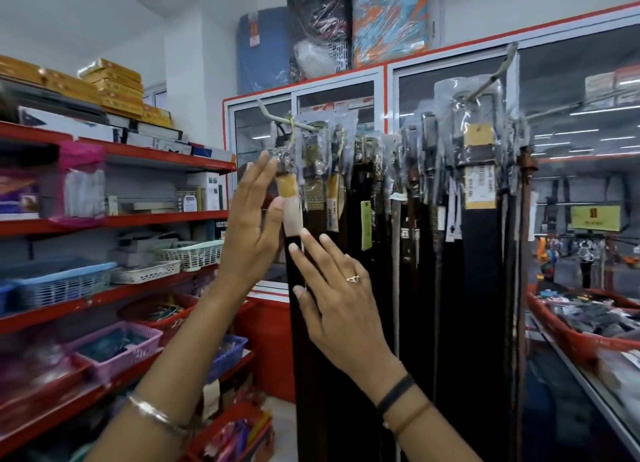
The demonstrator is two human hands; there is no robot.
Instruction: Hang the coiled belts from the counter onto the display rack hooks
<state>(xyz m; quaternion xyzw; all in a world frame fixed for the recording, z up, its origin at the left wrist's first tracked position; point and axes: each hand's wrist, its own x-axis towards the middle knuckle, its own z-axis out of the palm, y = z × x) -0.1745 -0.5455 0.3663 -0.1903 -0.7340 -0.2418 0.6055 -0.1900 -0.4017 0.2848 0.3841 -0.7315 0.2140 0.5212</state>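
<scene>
Several dark belts (374, 219) in clear plastic sleeves hang from the metal hooks (277, 117) of a display rack in front of me. The leftmost belt (289, 191), with a tan label and a pale sleeve, hangs from the left hook. My left hand (251, 219) is raised flat just left of it, fingers spread, thumb touching the sleeve. My right hand (332, 295), wearing a ring, is below and to the right, fingers apart, fingertips at the sleeve's lower end. Neither hand grips anything. No coiled belts or counter surface with belts are in view.
Red shelves (138, 219) on the left carry boxes and plastic baskets. A glass-fronted cabinet with red trim (384, 70) stands behind the rack, with wrapped bundles on top. A red tray (568, 337) of goods sits on a glass counter at the right.
</scene>
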